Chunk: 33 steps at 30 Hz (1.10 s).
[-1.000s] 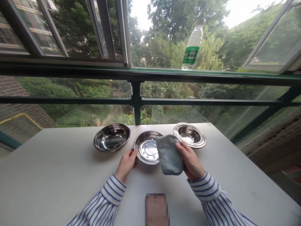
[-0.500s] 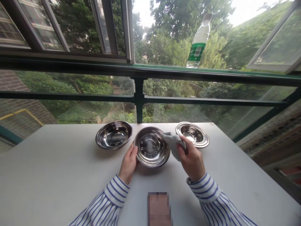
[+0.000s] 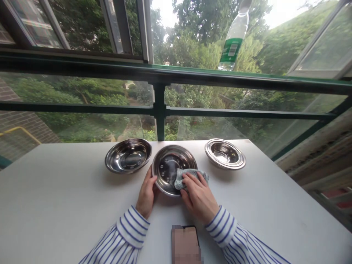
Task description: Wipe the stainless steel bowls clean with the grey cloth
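Note:
A shiny steel bowl (image 3: 165, 172) is held tilted toward me above the middle of the white table (image 3: 68, 205). My left hand (image 3: 146, 192) grips its left rim, thumb on the near side and fingers behind. With my right hand (image 3: 199, 198) I press a grey-green cloth (image 3: 180, 178) against the inside of the bowl at its lower right. Part of the cloth hangs over the rim. To the left of this bowl rests another steel bowl (image 3: 129, 157). On the right lies a third metal vessel, a wide-rimmed steel bowl (image 3: 225, 156).
A phone-like object (image 3: 185, 244), blurred out, lies at the table's near edge. Behind the table runs a dark green railing (image 3: 110, 73) with glass panels. A clear plastic bottle (image 3: 232, 47) with a green label stands on the railing ledge.
My right hand has moved left and brought the cloth from beside the bowl's right rim into its inside. The left hand still holds the bowl. The view has shifted slightly.

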Available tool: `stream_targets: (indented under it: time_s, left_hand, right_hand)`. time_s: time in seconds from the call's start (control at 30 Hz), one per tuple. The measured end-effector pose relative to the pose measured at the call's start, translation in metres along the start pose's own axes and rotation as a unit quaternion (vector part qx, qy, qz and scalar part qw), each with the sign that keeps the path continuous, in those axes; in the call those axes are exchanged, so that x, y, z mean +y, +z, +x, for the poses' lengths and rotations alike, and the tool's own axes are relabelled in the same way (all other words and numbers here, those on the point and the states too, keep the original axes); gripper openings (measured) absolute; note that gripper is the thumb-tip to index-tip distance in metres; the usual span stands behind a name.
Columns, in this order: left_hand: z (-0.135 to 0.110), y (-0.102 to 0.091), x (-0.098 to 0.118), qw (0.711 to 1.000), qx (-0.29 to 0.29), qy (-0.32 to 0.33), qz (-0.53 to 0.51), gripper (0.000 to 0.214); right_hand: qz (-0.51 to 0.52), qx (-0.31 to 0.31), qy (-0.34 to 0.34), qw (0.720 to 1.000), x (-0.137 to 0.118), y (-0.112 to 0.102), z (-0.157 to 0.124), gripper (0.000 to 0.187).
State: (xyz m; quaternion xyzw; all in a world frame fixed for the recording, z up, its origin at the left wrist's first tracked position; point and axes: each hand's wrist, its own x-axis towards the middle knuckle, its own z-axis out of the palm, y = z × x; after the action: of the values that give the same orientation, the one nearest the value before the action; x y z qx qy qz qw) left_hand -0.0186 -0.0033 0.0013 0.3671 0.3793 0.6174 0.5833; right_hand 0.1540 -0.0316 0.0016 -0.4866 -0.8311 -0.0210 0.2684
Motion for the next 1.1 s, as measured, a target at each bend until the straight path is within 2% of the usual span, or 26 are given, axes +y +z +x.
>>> stream_targets:
  time_s: [0.17, 0.27, 0.47, 0.6, 0.83, 1.1]
  left_hand:
    - [0.002, -0.002, -0.003, 0.996, -0.005, 0.062, 0.067, 0.048]
    - [0.002, -0.002, -0.003, 0.994, -0.018, 0.075, 0.080, 0.047]
    - [0.002, 0.002, 0.002, 0.996, -0.034, 0.062, 0.060, 0.043]
    - [0.003, 0.005, 0.004, 0.992, -0.060, 0.069, 0.084, 0.048]
    - [0.002, 0.003, 0.005, 0.995, -0.078, 0.021, 0.064, 0.051]
    - [0.003, -0.001, 0.000, 0.997, -0.063, 0.015, 0.043, 0.052]
  right_hand:
    - [-0.054, -0.033, -0.037, 0.997, 0.003, -0.001, -0.006, 0.036]
    - [-0.069, -0.048, -0.054, 0.995, 0.005, -0.005, -0.007, 0.037]
    - [-0.059, -0.065, -0.096, 0.992, 0.013, -0.009, -0.003, 0.036]
    - [-0.038, -0.086, -0.094, 0.991, 0.015, -0.009, -0.005, 0.041]
    - [-0.064, -0.077, -0.103, 0.990, 0.019, -0.013, -0.003, 0.040]
    - [-0.052, -0.090, -0.077, 0.992, 0.015, -0.010, -0.004, 0.041]
